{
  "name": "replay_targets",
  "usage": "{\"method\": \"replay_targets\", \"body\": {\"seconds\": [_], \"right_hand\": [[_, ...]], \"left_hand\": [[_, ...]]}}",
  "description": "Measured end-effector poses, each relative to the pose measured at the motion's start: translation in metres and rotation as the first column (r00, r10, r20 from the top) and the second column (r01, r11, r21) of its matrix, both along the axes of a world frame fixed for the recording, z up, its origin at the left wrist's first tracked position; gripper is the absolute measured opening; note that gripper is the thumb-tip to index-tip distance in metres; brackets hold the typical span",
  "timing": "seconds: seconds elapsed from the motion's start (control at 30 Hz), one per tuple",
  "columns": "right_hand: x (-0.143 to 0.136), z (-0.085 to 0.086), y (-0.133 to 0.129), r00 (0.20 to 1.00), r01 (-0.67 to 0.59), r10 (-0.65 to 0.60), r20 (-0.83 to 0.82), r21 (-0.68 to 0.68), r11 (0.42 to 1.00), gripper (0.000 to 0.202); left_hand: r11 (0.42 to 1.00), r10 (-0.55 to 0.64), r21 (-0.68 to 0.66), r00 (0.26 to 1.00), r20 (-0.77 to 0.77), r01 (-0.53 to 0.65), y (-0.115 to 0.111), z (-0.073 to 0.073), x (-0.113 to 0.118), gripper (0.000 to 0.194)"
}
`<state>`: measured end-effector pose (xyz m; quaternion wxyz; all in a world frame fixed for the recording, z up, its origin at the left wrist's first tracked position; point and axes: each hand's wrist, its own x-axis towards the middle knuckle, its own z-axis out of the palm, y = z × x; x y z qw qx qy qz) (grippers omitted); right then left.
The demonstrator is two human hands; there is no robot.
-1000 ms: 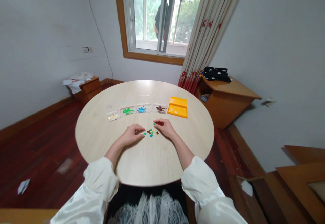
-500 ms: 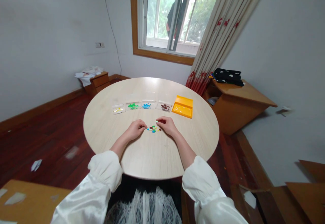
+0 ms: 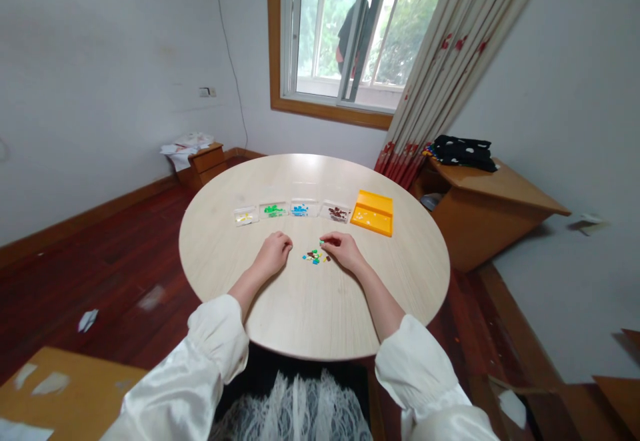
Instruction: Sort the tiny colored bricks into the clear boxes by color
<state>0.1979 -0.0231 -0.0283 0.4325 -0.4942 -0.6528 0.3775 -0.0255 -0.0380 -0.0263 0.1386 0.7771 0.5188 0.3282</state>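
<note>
Between my hands, a small pile of mixed toy building-brick-like pieces (image 3: 315,257) in green, blue, brown, yellow and white lies loose on the round table (image 3: 310,314). My right hand (image 3: 344,250) is at the pile's right edge, thumb and fingertips pinched on a small green piece (image 3: 321,242). Just left of the pile is my left hand (image 3: 275,252), its fingers curled together; whether anything is inside them is hidden.
Behind the pile stand clear trays of yellow (image 3: 246,218), green (image 3: 274,211), blue (image 3: 300,210) and brown pieces (image 3: 339,214). An open orange case (image 3: 373,221) with small white pieces lies to their right. A wooden cabinet (image 3: 500,194) stands beyond the table's right side.
My left hand has drawn back to the left, away from the pile, with its fingers curled. My right hand keeps its pinch near the same place. The whole view has shifted slightly.
</note>
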Motion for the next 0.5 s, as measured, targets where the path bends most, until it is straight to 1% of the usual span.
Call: {"method": "replay_targets", "body": {"seconds": [0.07, 0.13, 0.27, 0.33, 0.43, 0.5], "right_hand": [[0.001, 0.001, -0.001, 1.0, 0.0, 0.0, 0.005, 0.005, 1.0, 0.026], [0.001, 0.001, -0.001, 1.0, -0.004, 0.004, 0.012, 0.014, 1.0, 0.025], [0.002, 0.0, 0.0, 0.999, 0.008, -0.009, 0.031, 0.031, 0.999, 0.024], [0.002, 0.0, 0.0, 0.999, 0.022, -0.023, 0.035, 0.033, 0.999, 0.024], [0.002, 0.001, -0.001, 0.999, 0.026, -0.027, 0.033, 0.025, 0.999, 0.024], [0.002, 0.002, -0.003, 0.999, 0.023, -0.023, 0.023, 0.019, 1.0, 0.023]], "left_hand": [[0.999, 0.048, 0.007, 0.998, 0.029, -0.048, 0.009, 0.006, -0.006, 0.015], [0.994, 0.108, 0.018, 0.992, 0.066, -0.109, 0.024, 0.017, -0.013, 0.016], [0.969, 0.227, 0.064, 0.965, 0.13, -0.237, 0.066, 0.041, -0.028, 0.013], [0.955, 0.275, 0.068, 0.949, 0.155, -0.288, 0.085, 0.049, -0.032, 0.013], [0.947, 0.299, 0.08, 0.944, 0.139, -0.312, 0.103, 0.05, -0.033, 0.014], [0.943, 0.302, 0.106, 0.946, 0.12, -0.314, 0.108, 0.046, -0.033, 0.015]]}}
